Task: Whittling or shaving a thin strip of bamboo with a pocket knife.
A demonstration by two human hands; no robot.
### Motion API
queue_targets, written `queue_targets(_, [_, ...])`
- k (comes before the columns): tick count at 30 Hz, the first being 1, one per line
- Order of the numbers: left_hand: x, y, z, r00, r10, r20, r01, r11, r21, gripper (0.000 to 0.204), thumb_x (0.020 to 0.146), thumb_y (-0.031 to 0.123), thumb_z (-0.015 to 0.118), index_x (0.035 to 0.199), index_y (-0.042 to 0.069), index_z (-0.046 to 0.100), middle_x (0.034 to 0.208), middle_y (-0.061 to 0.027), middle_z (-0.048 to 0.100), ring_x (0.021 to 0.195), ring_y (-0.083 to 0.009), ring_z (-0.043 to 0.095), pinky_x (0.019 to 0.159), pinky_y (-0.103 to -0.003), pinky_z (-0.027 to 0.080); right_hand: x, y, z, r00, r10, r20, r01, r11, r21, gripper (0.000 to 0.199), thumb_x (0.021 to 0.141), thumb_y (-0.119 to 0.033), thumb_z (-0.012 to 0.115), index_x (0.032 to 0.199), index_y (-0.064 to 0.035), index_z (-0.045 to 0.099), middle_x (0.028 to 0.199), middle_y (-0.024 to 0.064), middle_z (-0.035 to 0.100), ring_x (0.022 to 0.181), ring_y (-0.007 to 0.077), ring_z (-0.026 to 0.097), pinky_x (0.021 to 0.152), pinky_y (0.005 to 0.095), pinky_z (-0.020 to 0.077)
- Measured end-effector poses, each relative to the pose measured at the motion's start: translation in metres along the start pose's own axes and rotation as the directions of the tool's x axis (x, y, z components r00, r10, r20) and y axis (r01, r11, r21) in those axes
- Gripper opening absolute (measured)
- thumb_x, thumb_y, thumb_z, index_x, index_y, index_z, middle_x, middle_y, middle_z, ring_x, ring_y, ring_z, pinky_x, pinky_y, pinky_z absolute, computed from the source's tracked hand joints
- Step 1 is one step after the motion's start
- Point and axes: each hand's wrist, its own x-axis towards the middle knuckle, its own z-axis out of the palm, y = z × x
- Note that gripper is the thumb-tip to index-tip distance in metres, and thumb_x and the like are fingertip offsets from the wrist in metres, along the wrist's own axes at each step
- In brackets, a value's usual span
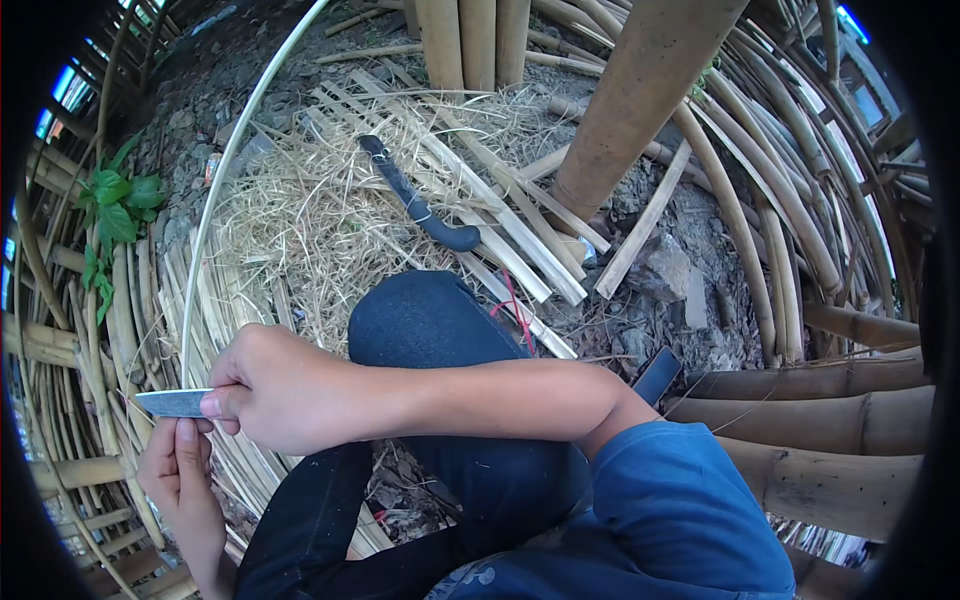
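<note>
My right arm reaches across my knees, and my right hand is closed on a knife, its thumb pressed on the grey blade. The handle is hidden by the hand. Just below the blade, my left hand pinches the lower end of a long, thin bamboo strip. From there the strip runs up past the blade and bends in an arc to the top edge. Whether the cutting edge touches the strip cannot be made out.
Beyond my knee, pale bamboo shavings cover the ground, with split bamboo slats and a dark curved thing bound with ties on them. A thick bamboo post stands behind. Bamboo poles lie right; a leafy plant grows left.
</note>
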Motion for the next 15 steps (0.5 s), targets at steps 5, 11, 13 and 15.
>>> queue_targets(5, [-0.002, -0.005, -0.011, 0.998, 0.045, 0.035, -0.047, 0.997, 0.064, 0.021, 0.098, 0.016, 0.049, 0.092, -0.003, 0.056, 0.075, 0.0031, 0.049, 0.059, 0.001, 0.036, 0.051, -0.015, 0.025, -0.01, -0.001, -0.001, 0.991, -0.09, -0.1, 0.085, 0.995, -0.058, 0.023, 0.087, -0.013, 0.059, 0.074, 0.0039, 0.067, 0.058, 0.0162, 0.058, 0.054, 0.0255, 0.057, 0.058, 0.0391, 0.0445])
queue_targets(11, [-0.004, -0.01, -0.028, 0.997, 0.023, 0.075, -0.038, 0.976, 0.214, 0.022, 0.099, 0.018, 0.047, 0.088, 0.0, 0.055, 0.066, 0.0051, 0.043, 0.053, -0.0003, 0.028, 0.046, -0.019, 0.018, -0.014, -0.006, -0.026, 0.95, -0.136, -0.282, 0.12, 0.99, -0.075, 0.02, 0.084, -0.012, 0.062, 0.078, 0.0052, 0.068, 0.067, 0.0227, 0.062, 0.067, 0.0356, 0.064, 0.065, 0.0432, 0.0481])
queue_targets(13, [-0.003, -0.016, -0.033, 0.994, 0.008, 0.112, -0.032, 0.975, 0.219, 0.022, 0.099, 0.018, 0.047, 0.088, 0.001, 0.055, 0.066, 0.0055, 0.042, 0.053, -0.0001, 0.027, 0.046, -0.019, 0.017, -0.008, 0.004, -0.043, 0.945, -0.126, -0.303, 0.145, 0.989, 0.042, 0.019, 0.084, -0.012, 0.063, 0.078, 0.0051, 0.069, 0.068, 0.0227, 0.062, 0.068, 0.033, 0.064, 0.065, 0.0423, 0.0483])
queue_targets(15, [-0.004, -0.021, -0.036, 0.997, -0.022, 0.079, -0.001, 0.96, 0.279, 0.023, 0.099, 0.023, 0.047, 0.086, 0.005, 0.056, 0.057, 0.0106, 0.032, 0.047, 0.002, 0.023, 0.042, -0.018, 0.013, -0.009, 0.005, -0.048, 0.942, -0.132, -0.307, 0.16, 0.985, 0.067, 0.018, 0.083, -0.011, 0.063, 0.078, 0.005, 0.069, 0.068, 0.023, 0.062, 0.067, 0.0303, 0.064, 0.064, 0.0406, 0.0482])
